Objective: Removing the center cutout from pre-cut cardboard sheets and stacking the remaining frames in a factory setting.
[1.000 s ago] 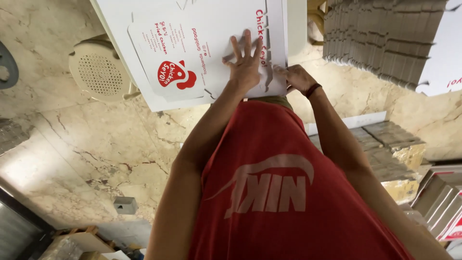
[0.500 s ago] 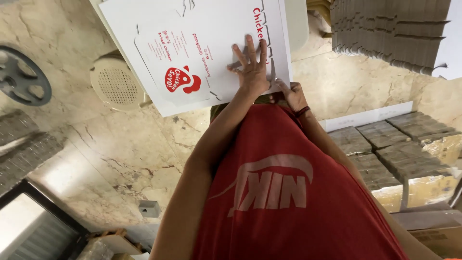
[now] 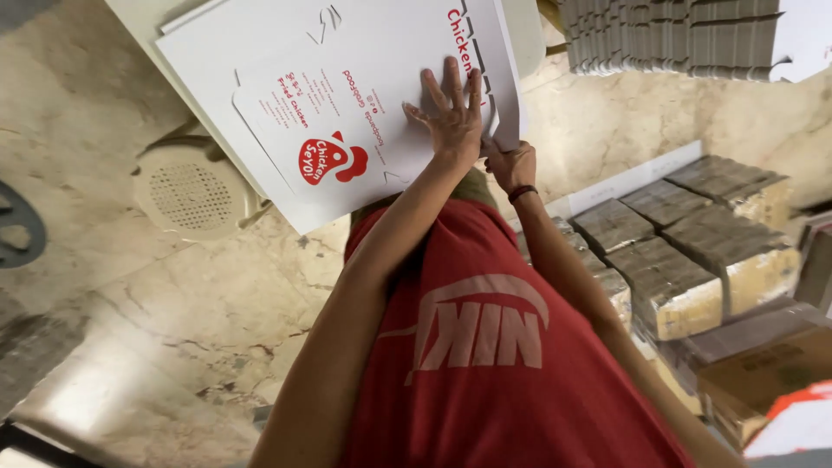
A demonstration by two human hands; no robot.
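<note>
Round grille (image 3: 186, 195) on the floor, far left. Next, white flat box (image 3: 347, 104) with red print, lying on the pale desk (image 3: 524, 26). Pressed down by the left hand (image 3: 451, 117), open and flat, fingers spread. Just beside it, side flap (image 3: 504, 82) now bent up, flatter a moment ago. Gripped at its low edge by the right hand (image 3: 511, 165), curled tight. Folding begun. Brown bundles (image 3: 676, 260), far right.

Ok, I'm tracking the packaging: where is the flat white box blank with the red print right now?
In the head view it lies top centre: the flat white box blank sits under the left hand, with the right hand at its right edge.
</note>
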